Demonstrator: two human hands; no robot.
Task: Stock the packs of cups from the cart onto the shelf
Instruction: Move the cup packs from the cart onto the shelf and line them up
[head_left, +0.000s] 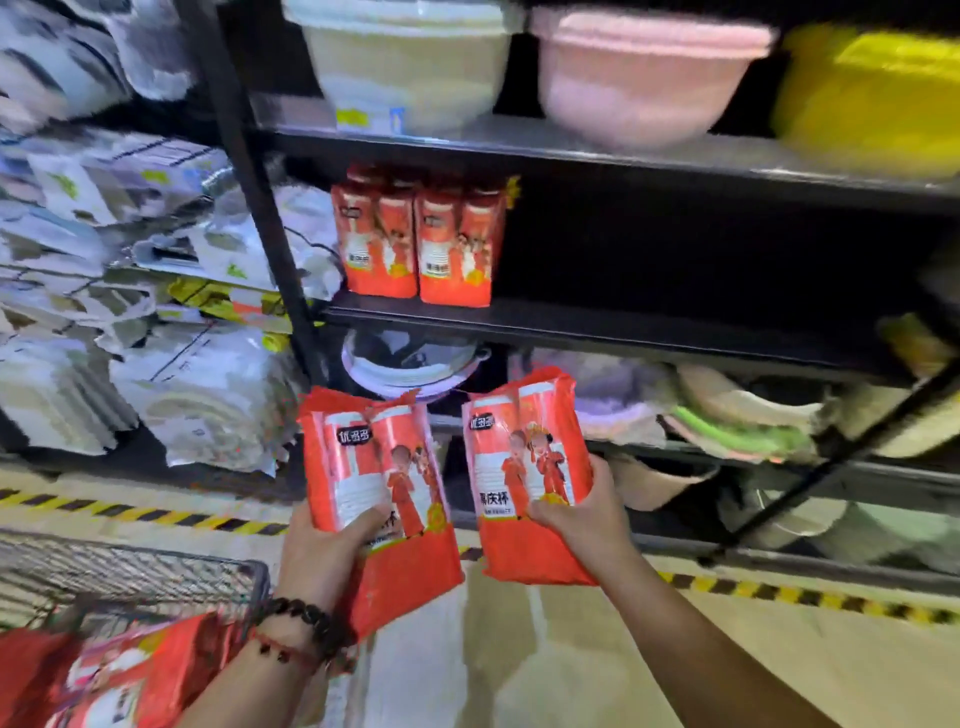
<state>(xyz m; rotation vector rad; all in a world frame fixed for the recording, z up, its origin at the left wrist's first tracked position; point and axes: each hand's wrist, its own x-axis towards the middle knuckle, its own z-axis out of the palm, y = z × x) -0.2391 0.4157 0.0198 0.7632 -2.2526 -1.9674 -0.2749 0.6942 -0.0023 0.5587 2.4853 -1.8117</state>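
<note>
Black metal shelving (623, 332) fills the background, its flat boards edged in dark steel and held by a slanted upright post, with a pale floor below marked by yellow-and-black hazard tape (156, 514). On the top board sit smooth plastic basins: a white basin (410, 62), a pink basin (644, 73) and a yellow tub (872, 98), all blurred. On the middle board two shelved packs of cups (418, 244) stand upright side by side, touching, at the left end of that board; their glossy red-orange film is printed with cartoon figures. Lower boards hold stacked plates and bowls in clear wrap, too blurred to tell further. The left hand (327, 551) is closed round the lower part of the left pack (379, 483), thumb across its front, a dark beaded bracelet (306, 623) on the wrist. The right hand (582, 519) grips the right pack (530, 467) the same way near its lower edge. Both packs are oblong, crinkly soft film, long axis near upright and leaning slightly left at the top, printed face toward the camera, held just apart in front of the lower shelves. At the lower left a wire-mesh cart (130, 571) holds more red packs (104, 675), lying jumbled.
</note>
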